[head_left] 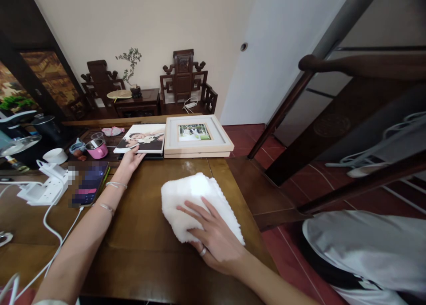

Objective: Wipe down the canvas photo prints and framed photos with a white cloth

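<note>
My right hand point(216, 238) presses a folded, fluffy white cloth point(179, 198) onto the brown wooden table point(143, 234). Its fingers are spread over the cloth, and the thumb is at the near edge. My left hand point(133, 160) reaches forward, its fingers closed at the near edge of a photo album point(149, 138) with a couple's picture on its cover. A dark flat item lies under that album. Against the album's right side rests a pale wooden picture frame point(216, 136), which appears stacked on another and shows a small photo.
At left are a power strip point(46, 192) with white cables, a phone point(89, 185), a pink mug point(100, 149), a white bowl point(55, 156) and a dark kettle point(46, 127). A wooden chair point(349, 65) stands right; a person's light-clothed leg point(366, 238) shows lower right.
</note>
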The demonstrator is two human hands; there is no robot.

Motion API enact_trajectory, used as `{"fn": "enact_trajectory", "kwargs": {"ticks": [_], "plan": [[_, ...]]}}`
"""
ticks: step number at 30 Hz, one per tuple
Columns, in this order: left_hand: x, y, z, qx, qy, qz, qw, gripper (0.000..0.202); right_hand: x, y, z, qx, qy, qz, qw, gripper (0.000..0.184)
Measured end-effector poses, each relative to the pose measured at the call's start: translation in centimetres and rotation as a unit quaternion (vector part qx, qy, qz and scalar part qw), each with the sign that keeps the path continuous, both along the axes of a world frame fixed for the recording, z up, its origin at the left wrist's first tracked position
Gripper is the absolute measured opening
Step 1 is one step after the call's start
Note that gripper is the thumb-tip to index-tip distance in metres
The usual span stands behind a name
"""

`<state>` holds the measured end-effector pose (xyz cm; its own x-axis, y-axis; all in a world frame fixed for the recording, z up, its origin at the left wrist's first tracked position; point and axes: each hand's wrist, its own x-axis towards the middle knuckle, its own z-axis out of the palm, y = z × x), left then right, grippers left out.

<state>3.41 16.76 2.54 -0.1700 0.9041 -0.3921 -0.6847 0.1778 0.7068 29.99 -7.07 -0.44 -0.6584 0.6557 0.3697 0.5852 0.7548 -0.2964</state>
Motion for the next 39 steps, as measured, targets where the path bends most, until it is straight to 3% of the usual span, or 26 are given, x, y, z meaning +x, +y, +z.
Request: {"fn": "enact_trajectory", "kwargs": {"ticks": [13, 20, 28, 39], "plan": [[-0.1, -1.2, -0.3, 0.031, 0.075, 0.007, 0.997, 0.024, 0.0, -0.2, 0.6, -0.007, -0.004, -0.006, 1.0, 0.023], [-0.1, -1.7, -0.3, 0.007, 0.134, 0.036, 0.99, 0.03, 0.0, -0.2, 0.8, -0.016, -0.004, -0.002, 1.0, 0.024], [0.1, -2.5, -0.3, -0.031, 0.204, 0.025, 0.978, 0.025, 0.0, -0.3, 0.8, -0.016, -0.006, -0.002, 1.0, 0.024], [1.3, -1.9, 0.7, -0.043, 0.226, 0.032, 0.973, 0.033, 0.0, -0.1, 0.5, -0.006, -0.005, -0.001, 1.0, 0.022]]}}
